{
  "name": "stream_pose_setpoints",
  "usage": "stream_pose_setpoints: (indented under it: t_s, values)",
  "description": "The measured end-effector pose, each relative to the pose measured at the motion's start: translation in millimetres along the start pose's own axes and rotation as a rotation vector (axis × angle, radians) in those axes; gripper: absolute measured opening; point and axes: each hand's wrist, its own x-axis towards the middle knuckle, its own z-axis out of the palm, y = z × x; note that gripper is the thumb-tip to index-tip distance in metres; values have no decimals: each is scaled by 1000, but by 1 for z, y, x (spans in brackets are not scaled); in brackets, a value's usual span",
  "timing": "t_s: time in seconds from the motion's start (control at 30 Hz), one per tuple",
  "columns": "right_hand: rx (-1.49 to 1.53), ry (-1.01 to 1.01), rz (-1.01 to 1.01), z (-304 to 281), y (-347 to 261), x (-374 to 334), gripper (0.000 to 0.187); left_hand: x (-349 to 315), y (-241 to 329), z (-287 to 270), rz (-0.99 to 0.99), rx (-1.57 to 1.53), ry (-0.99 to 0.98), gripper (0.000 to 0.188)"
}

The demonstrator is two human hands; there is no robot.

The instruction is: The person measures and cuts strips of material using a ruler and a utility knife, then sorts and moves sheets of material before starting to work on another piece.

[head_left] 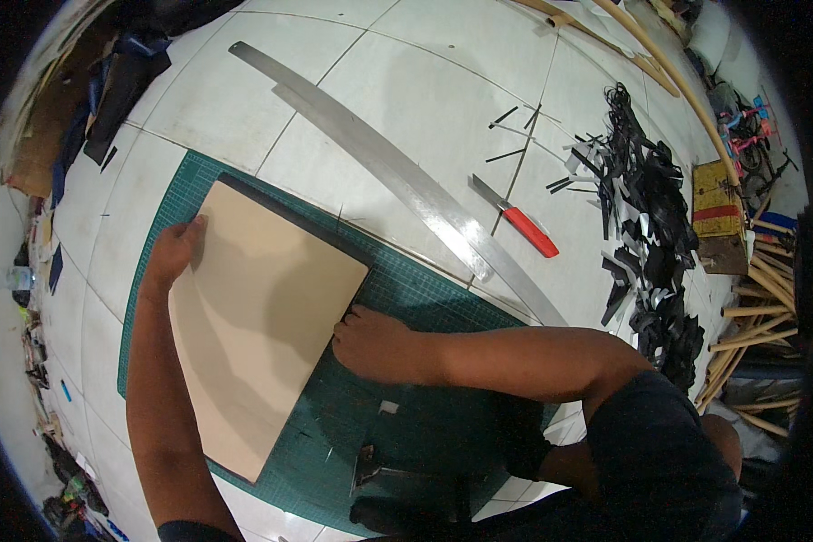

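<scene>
A large beige sheet (271,298), with a dark layer showing along its far edge, lies at a slant on a green cutting mat (406,289). My left hand (173,253) is closed on the sheet's left edge, its thumb on top. At the right edge, my right hand (370,345) is curled, its knuckles up and its fingertips hidden against the sheet's side. Beyond the mat lie a long metal ruler (397,172) and a red-handled utility knife (526,228), both out of my hands.
A heap of black and white scrap strips (646,217) spreads over the tiled floor (425,81) at the right. Further right stand a yellow box (716,203) and several cardboard tubes (750,316). Dark material (126,90) lies at the far left.
</scene>
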Motion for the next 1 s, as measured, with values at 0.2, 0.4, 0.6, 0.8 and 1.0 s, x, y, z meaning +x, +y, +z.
stream_pose_setpoints:
  t_s: [0.2, 0.4, 0.6, 0.8, 1.0]
  values:
    - [-105, -4, -38, -10, -1, -5, 24, -15, 28, -5, -6, -46, -58, 61]
    - [-126, 146, -61, 13, 1, -7, 22, -5, 11, -1, 11, 31, -61, 60]
    - [-46, -46, 3, 2, -1, -7, 29, -13, 19, 8, 62, 12, -50, 56]
    - [-8, -92, 31, -10, -10, -14, 27, -45, 11, -8, 71, -186, 103, 76]
    - [255, -50, 298, -70, 15, 6, 30, -172, -112, -49, -98, -395, 369, 67]
